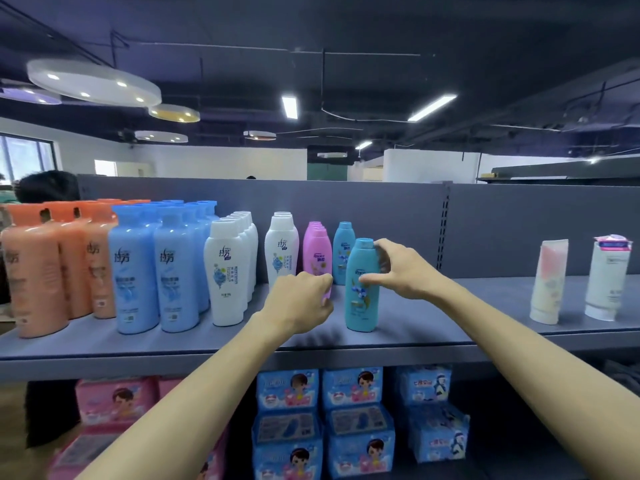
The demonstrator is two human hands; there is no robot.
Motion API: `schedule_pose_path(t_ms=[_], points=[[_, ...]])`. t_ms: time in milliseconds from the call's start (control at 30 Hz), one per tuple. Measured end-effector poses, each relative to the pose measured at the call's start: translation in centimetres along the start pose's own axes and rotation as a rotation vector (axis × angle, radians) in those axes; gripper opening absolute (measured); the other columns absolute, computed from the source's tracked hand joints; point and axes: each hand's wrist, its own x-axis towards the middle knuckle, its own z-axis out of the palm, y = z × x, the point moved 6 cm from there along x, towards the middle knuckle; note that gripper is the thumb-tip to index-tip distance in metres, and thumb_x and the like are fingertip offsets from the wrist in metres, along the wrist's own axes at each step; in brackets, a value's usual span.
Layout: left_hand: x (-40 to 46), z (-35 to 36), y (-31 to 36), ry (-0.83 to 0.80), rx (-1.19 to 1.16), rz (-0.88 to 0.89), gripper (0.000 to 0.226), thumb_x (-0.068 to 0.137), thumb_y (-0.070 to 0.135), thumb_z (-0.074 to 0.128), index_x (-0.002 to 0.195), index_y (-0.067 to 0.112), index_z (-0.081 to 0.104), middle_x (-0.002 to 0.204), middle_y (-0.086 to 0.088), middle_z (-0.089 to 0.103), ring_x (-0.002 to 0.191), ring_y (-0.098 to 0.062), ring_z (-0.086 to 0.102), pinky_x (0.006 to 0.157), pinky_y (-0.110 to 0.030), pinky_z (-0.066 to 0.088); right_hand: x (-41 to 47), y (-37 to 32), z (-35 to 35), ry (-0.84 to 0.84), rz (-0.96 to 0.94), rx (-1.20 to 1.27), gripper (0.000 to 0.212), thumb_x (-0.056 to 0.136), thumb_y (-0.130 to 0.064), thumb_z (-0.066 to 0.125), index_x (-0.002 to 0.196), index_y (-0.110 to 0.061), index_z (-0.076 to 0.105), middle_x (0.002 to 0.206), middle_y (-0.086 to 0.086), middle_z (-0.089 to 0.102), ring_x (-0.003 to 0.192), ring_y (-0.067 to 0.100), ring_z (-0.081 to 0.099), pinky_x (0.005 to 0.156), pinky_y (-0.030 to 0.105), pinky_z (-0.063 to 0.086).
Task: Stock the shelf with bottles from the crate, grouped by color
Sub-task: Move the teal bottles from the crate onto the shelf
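Observation:
On the grey shelf bottles stand grouped by colour: orange bottles at the left, then blue bottles, white bottles, more white bottles, a row of pink bottles and a teal bottle at the back. A second teal bottle stands upright in front of it. My right hand holds it, thumb on its front and fingers by its cap. My left hand grips a pink bottle, which it hides almost fully. The crate is out of view.
Two pale tubes stand at the shelf's right end, with bare shelf between them and the teal bottles. Blue packs and pink packs fill the shelf below. A person's head shows behind the shelf at the left.

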Motion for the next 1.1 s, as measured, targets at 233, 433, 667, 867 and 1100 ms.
schedule_pose_path(t_ms=[233, 433, 667, 867, 1100], points=[[0.2, 1.5, 0.5, -0.024, -0.014, 0.02, 0.018, 0.09, 0.033, 0.048, 0.087, 0.018, 0.038, 0.089, -0.005, 0.064, 0.077, -0.031, 0.056, 0.062, -0.032, 0.037, -1.1, 2.3, 3.3, -0.084, 0.058, -0.031, 0.067, 0.066, -0.035, 0.089, 0.119, -0.025, 0.049, 0.11, -0.009, 0.064, 0.092, 0.008, 0.062, 0.073, 0.023, 0.051], [0.8, 1.9, 0.1, 0.0, -0.028, 0.023, 0.018, 0.09, 0.033, 0.049, 0.086, 0.018, 0.04, 0.084, -0.004, 0.062, 0.071, -0.029, 0.053, 0.061, -0.032, 0.038, 0.0, 3.3, 3.4, -0.068, 0.09, -0.034, 0.065, 0.066, -0.033, 0.091, 0.117, -0.021, 0.053, 0.106, -0.007, 0.064, 0.085, 0.005, 0.062, 0.064, 0.017, 0.046], [1.7, 3.1, -0.2, -0.002, -0.03, -0.009, 0.017, 0.09, 0.031, 0.05, 0.086, 0.018, 0.038, 0.078, -0.001, 0.051, 0.071, -0.031, 0.052, 0.061, -0.033, 0.036, 2.3, 5.1, 4.1, -0.005, 0.115, -0.022, 0.06, 0.065, -0.032, 0.091, 0.112, -0.02, 0.055, 0.098, -0.008, 0.064, 0.081, 0.003, 0.061, 0.064, 0.016, 0.045], [3.0, 5.0, -0.5, 0.008, -0.022, -0.053, 0.016, 0.088, 0.029, 0.049, 0.087, 0.016, 0.039, 0.082, -0.005, 0.056, 0.078, -0.035, 0.057, 0.059, -0.033, 0.03, 5.0, 7.0, 4.6, 0.011, 0.12, -0.042, 0.061, 0.062, -0.034, 0.092, 0.11, -0.019, 0.058, 0.097, -0.006, 0.066, 0.085, 0.011, 0.063, 0.077, 0.028, 0.053], [5.2, 7.1, -0.4, 0.03, -0.024, -0.066, 0.018, 0.086, 0.03, 0.05, 0.098, 0.016, 0.051, 0.092, -0.005, 0.065, 0.081, -0.034, 0.06, 0.061, -0.033, 0.035, 8.0, 8.8, 5.1, 0.02, 0.12, -0.069, 0.064, 0.058, -0.039, 0.093, 0.108, -0.019, 0.058, 0.098, -0.005, 0.067, 0.087, 0.015, 0.064, 0.081, 0.036, 0.055]])
